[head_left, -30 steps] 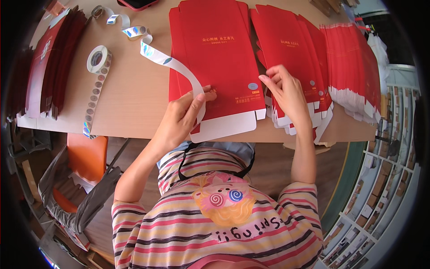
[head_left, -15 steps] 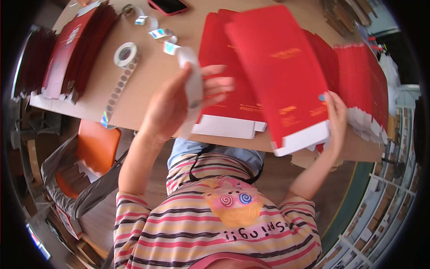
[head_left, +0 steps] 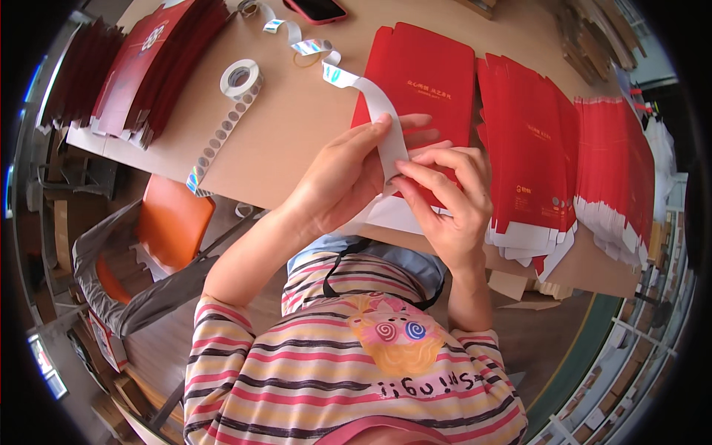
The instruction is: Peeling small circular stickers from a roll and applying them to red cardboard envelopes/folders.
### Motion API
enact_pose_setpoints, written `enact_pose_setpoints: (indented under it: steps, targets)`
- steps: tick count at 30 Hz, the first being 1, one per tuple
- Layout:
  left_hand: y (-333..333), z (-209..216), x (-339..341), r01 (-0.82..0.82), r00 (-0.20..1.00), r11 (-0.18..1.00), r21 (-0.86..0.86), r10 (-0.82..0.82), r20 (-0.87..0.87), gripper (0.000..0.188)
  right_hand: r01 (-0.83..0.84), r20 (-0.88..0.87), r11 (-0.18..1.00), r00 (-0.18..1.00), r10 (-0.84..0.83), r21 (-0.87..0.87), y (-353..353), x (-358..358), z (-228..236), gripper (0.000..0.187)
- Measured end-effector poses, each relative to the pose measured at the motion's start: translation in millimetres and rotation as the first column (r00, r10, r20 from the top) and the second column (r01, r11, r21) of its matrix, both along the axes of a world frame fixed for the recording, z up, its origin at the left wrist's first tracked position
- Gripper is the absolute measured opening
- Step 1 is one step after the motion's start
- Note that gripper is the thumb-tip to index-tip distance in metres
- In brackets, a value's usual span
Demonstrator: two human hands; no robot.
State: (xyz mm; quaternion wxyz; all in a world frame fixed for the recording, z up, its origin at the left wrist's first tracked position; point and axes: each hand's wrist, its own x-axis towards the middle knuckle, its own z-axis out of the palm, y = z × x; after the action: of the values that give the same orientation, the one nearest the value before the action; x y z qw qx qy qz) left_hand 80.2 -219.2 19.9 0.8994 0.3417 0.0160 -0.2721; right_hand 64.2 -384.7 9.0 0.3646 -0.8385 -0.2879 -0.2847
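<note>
A white backing strip of shiny stickers runs down from the far side of the table in curls to my hands. My left hand holds it, thumb on top and fingers stretched out behind. My right hand pinches the strip's near end between thumb and fingertips; whether a sticker is between them I cannot make out. Beneath and beyond both hands lies a flat red carton with gold print and a white flap, partly covered by the hands. Just right of it is a pile of similar flat red cartons.
Another row of red cartons leans at the right. Red carton stacks stand at the far left. A sticker roll with round grey stickers trails toward the table's front edge. A phone lies at the back. An orange chair stands left.
My right hand has let go of a red carton, which now lies on the pile at the right. It has moved left to the strip in my left hand.
</note>
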Motion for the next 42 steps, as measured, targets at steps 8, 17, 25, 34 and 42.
enact_pose_setpoints:
  steps: [8,17,25,34,42]
  targets:
    - [2.8,-4.8,-3.0,0.03,0.997,0.999,-0.017,-0.031,-0.072,0.048,-0.108,0.017,0.989,0.994,0.11,-0.101,-5.1,0.3,2.6,0.026]
    - [6.1,0.8,-5.9,0.056,0.99,0.997,-0.049,-0.062,-0.13,0.046,-0.133,0.049,0.985,0.989,0.139,-0.105,-5.6,-3.5,5.9,0.027]
    - [6.5,-4.5,-6.5,0.065,0.963,0.957,-0.282,-0.134,-0.234,0.046,-0.033,0.36,0.924,0.915,0.181,-0.381,-16.6,-19.1,1.3,0.033]
    - [17.4,-25.7,-12.2,-0.004,0.999,0.992,0.126,-0.001,0.034,0.049,-0.024,-0.554,0.899,0.78,0.291,0.438,-62.5,-2.7,5.0,0.013]
    - [12.6,-64.4,-20.7,0.004,0.966,0.813,0.582,-0.155,0.209,0.054,0.018,-0.875,0.999,0.484,0.018,0.031,-92.4,35.5,-26.9,0.016]
